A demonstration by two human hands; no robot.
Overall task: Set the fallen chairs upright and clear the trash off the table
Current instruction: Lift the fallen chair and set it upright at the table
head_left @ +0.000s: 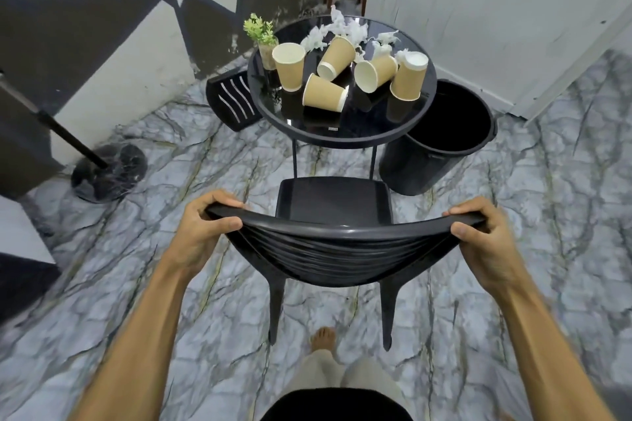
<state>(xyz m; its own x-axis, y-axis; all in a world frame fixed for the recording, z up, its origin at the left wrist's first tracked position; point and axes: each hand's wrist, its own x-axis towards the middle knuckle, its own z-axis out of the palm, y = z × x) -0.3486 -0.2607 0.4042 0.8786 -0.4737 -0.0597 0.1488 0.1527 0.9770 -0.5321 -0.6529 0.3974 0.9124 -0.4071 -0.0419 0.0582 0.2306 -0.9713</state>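
A black plastic chair stands upright just in front of me, its seat facing the round black glass table. My left hand grips the left end of the chair's curved backrest and my right hand grips the right end. On the table lie several tan paper cups, some upright and some tipped over, with crumpled white tissues behind them. A second black chair lies on the floor at the table's left side, half hidden behind it.
An open black trash bin stands right of the table. A small green plant in a glass sits on the table's left edge. A pole on a round base stands at left. My bare foot shows below the chair. Walls close behind.
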